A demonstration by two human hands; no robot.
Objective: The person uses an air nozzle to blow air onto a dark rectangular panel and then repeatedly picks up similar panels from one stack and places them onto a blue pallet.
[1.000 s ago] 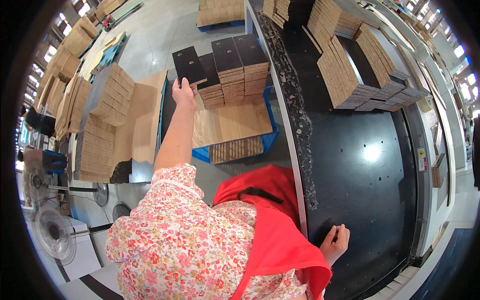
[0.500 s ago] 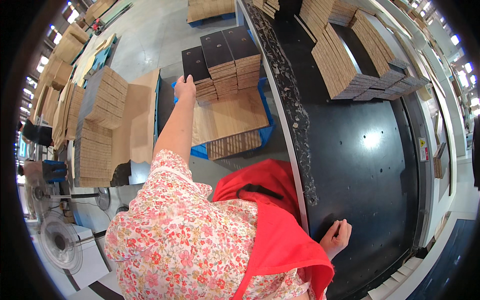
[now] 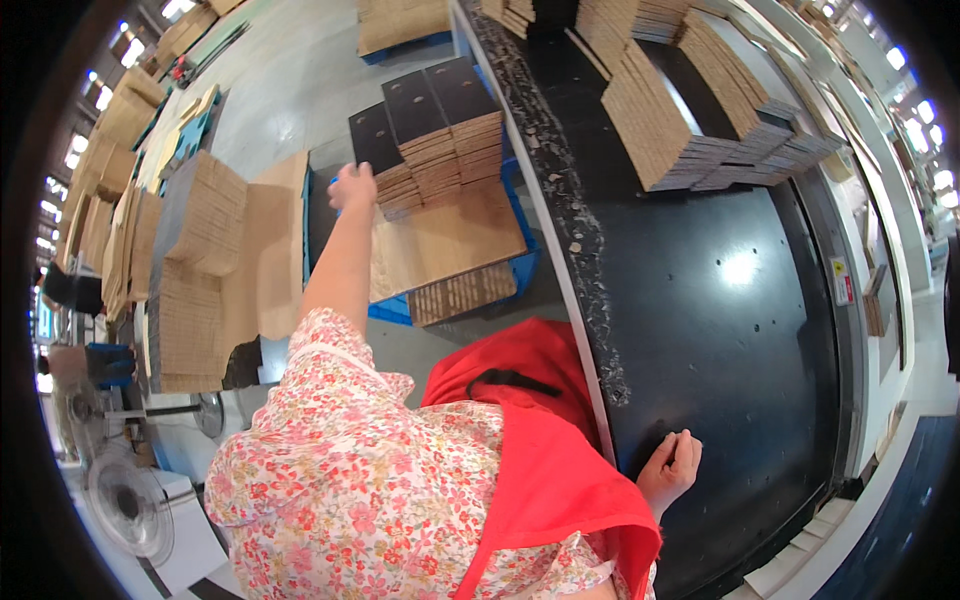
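Note:
My left hand [image 3: 353, 188] is stretched out at the near left corner of a stack of black-topped particleboard pieces [image 3: 376, 142]. Its fingers are bent and slightly blurred, and I cannot tell whether they touch the boards. Two taller stacks [image 3: 428, 105] of the same boards adjoin it on the right. All of them stand on a wood-grain panel [image 3: 450, 235] over a blue pallet [image 3: 522, 270]. My right hand [image 3: 672, 468] lies on the black machine bed [image 3: 720, 370] with its fingers curled together and nothing visible in them.
Stacked boards [image 3: 690, 130] sit at the far end of the machine bed. To the left, another tall board stack [image 3: 190, 310] stands beside brown cardboard [image 3: 268, 250]. A fan [image 3: 130, 500] is at the lower left. The bed's pale metal edge [image 3: 560, 230] runs beside the pallet.
My left hand has drawn slightly back and down along the left stack's edge. The view has shifted a little. My right hand stays on the bed.

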